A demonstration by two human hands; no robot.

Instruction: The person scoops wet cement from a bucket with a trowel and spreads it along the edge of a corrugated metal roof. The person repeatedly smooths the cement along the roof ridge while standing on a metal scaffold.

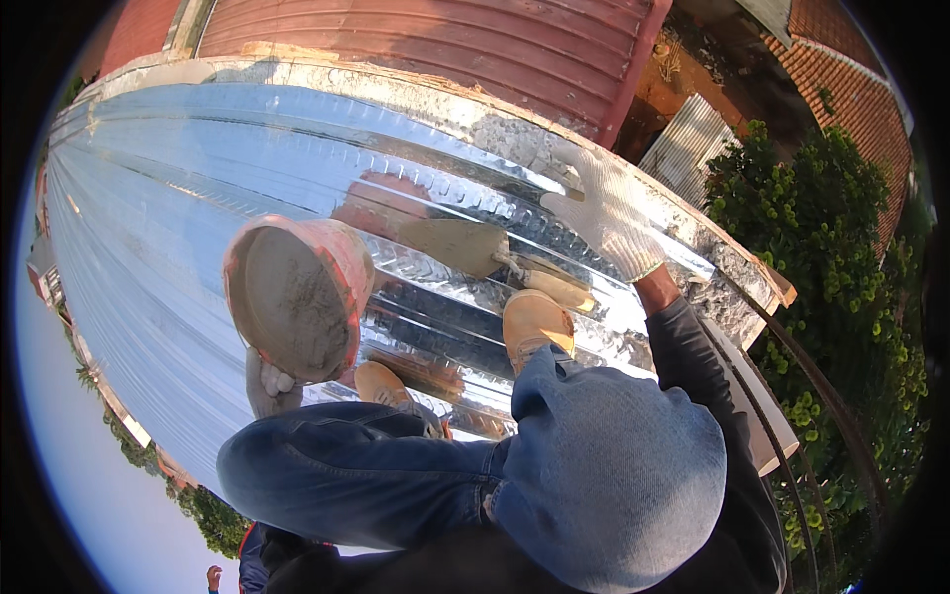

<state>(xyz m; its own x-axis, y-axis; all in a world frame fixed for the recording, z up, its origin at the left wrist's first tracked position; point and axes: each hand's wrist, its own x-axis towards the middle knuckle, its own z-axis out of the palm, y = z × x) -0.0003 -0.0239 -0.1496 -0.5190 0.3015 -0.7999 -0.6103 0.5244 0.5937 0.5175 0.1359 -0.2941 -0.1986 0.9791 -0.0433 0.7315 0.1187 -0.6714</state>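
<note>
My left hand (272, 386), in a pale glove, grips the lower side of a red bucket (358, 287) containing grey wet cement (287, 297). My right hand (609, 213), in a white knitted glove, is open with fingers apart, reaching to the rough concrete ledge (732, 297) along the upper right of the shiny metal roofing (148, 247); whether it touches is unclear. A trowel (450, 247) smeared with cement lies on the metal between the bucket and my right hand, just beyond my shoe (534, 327). My knees are bent low in the foreground.
Beyond the ledge are red corrugated roofing (426, 40), tiled roofs (841, 99) and trees (792, 218) at a drop. Dark rods or cables (821, 376) run along the right edge. Another person's hand (214, 579) and dark sleeve show at the lower left, against sky.
</note>
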